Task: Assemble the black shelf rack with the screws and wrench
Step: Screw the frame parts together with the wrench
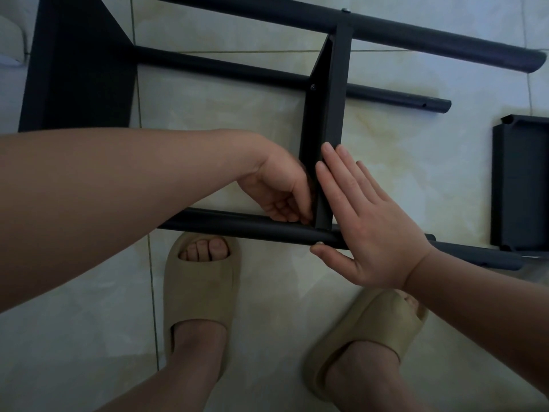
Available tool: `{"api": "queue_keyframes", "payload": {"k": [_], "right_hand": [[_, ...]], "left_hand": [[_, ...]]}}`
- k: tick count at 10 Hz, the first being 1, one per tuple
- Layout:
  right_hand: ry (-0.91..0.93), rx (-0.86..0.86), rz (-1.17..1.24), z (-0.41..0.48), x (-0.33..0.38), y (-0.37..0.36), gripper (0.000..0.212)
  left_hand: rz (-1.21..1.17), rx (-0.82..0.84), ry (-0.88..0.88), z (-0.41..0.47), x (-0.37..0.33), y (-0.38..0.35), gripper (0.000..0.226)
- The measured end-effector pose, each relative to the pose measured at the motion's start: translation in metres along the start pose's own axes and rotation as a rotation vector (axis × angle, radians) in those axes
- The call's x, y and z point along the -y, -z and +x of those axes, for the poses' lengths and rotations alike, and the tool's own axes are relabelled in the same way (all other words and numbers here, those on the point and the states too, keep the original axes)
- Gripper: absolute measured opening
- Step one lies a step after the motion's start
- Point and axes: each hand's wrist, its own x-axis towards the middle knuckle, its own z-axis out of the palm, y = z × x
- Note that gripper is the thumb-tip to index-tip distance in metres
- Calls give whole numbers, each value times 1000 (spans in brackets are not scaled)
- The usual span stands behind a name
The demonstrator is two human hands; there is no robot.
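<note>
Black shelf rack [416, 34] is seen lying on its side across the upper half of the floor [237, 129] in the head view, with its tubes running left to right. One cross panel [335, 108] stands on edge, long axis pointing away from the person, and its near end lands on the near tube [237, 226].

That joint is what the next move seems to depend on. The left hand [276, 194] is tucked right into the corner on the panel's left side, with its fingers [294, 212] curled together. Whether a screw is pinched in there can't be told, since it's all hidden. The right hand [365, 230] is laid flat against the panel's right face, fingers [335, 179] straight and together, thumb resting on the tube.

So the left hand is nearer the hole. No wrench is spotted. A loose panel [520, 185] is parked by the floor's right edge.
</note>
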Motion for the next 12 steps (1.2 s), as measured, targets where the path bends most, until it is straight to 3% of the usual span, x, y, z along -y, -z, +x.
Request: {"api": "queue_keyframes", "payload": {"k": [2,4,7,9,11,12], "right_hand": [[2,-10,-1,0,-1,-1,92],[1,-9,6,0,0,-1,92],[3,-9,5,0,-1,-1,93],[0,-8,8,0,0,0,92],[-3,-6,6,1,0,0,92],[-4,-3,5,1,0,0,93]], "left_hand": [[-47,11,-36,2,3,-3,28],[74,-29,14,3,4,0,18],[-19,-5,-4,2,2,2,24],[39,-28,16,5,0,1,11],[53,-18,25,2,-2,4,24],[65,-7,36,0,-2,2,18]]}}
